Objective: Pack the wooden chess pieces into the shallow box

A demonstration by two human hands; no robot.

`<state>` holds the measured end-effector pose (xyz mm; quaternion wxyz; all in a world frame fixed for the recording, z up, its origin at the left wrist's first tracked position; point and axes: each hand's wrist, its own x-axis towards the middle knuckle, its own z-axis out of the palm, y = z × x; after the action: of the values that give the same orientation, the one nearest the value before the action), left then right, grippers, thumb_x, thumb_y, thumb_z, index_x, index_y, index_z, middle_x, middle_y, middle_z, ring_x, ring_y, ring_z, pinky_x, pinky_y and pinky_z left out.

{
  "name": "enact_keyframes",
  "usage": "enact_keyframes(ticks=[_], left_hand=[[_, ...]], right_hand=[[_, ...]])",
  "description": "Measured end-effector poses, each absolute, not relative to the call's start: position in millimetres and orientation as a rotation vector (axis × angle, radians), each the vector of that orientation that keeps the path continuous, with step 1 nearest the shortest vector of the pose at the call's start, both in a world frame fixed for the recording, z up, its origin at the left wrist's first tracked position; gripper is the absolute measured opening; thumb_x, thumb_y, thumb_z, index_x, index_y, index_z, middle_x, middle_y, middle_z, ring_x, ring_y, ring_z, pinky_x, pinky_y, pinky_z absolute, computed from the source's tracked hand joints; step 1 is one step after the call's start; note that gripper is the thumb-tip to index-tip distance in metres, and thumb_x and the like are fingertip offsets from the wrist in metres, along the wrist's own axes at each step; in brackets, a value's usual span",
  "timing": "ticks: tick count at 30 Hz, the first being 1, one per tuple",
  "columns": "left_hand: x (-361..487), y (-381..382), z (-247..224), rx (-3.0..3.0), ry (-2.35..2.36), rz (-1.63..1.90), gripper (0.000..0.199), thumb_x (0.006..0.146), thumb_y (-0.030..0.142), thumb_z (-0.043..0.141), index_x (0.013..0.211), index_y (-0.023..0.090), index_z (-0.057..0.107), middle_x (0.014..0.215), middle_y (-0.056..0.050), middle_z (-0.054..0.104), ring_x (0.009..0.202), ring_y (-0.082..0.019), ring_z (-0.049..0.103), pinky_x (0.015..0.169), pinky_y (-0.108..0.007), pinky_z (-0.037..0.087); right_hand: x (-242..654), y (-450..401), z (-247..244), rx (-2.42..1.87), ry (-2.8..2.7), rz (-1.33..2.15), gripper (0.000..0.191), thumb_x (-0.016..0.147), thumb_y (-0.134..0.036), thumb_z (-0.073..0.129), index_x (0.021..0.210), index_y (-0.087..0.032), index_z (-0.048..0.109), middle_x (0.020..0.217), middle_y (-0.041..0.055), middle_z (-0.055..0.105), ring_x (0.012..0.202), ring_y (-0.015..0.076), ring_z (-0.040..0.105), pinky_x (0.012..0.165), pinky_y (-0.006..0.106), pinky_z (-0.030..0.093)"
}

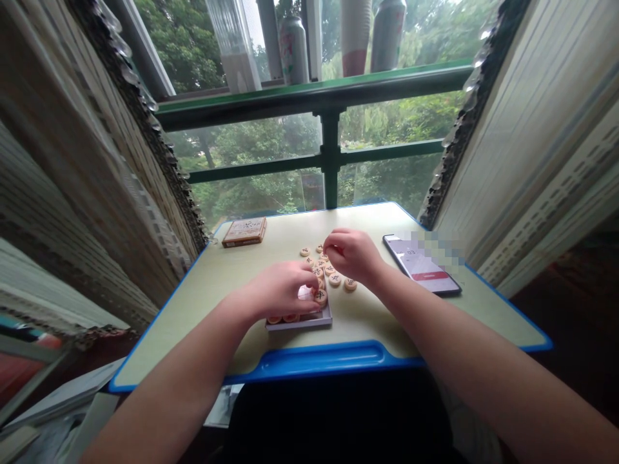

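Several round wooden Chinese chess pieces (335, 280) with dark characters lie on the table, and more sit in a shallow open box tray (300, 326). My left hand (278, 288) reaches over the tray, thumb and fingers curled around a Chinese chess piece (320, 297) at its right side. It hides much of the tray's inside. Beyond it, my right hand (352, 252) hovers at the far right of the loose pieces. Its fingers are curled closed beside a piece (320, 248); what they hold, if anything, is hidden.
A flat box (244, 231) lies at the table's back left. At the right is a phone (422, 264) with its screen lit. The small table (193, 322) has a raised blue edge. Cans (293, 51) and cups (355, 35) stand on the window ledge, between curtains.
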<state>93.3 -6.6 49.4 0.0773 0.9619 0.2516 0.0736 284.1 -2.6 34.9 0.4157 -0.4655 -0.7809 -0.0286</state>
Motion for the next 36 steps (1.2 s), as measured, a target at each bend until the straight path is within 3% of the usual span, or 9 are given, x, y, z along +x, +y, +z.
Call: enact_keyframes(ticks=[18,22,36], left_hand=[[92,-3,55,2.793,0.805,0.255,0.027,0.077,0.036,0.058,0.094,0.017,0.068,0.087,-0.005,0.064,0.078,-0.016,0.057,0.071,-0.025,0.041],[90,1,56,2.782,0.885,0.232,0.021,0.079,0.027,0.054,0.088,0.016,0.070,0.083,-0.005,0.066,0.074,-0.014,0.058,0.069,-0.024,0.041],[92,11,43,2.751,0.862,0.243,0.019,0.081,0.028,0.056,0.085,0.018,0.071,0.078,-0.003,0.069,0.068,-0.012,0.058,0.064,-0.022,0.040]], right_hand=[[285,-4,38,-1.148,-1.970,-0.077,0.023,0.073,-0.010,0.046,0.062,-0.017,0.064,0.067,0.0041,0.064,0.061,0.0124,0.057,0.058,0.022,0.039],[284,-6,39,-1.153,-1.972,-0.067,0.023,0.073,-0.010,0.046,0.061,-0.017,0.064,0.068,0.0042,0.064,0.061,0.0127,0.057,0.058,0.023,0.039],[283,-6,40,-1.180,-1.995,-0.040,0.023,0.074,-0.012,0.046,0.061,-0.017,0.064,0.069,0.0046,0.064,0.062,0.0133,0.055,0.058,0.023,0.038]])
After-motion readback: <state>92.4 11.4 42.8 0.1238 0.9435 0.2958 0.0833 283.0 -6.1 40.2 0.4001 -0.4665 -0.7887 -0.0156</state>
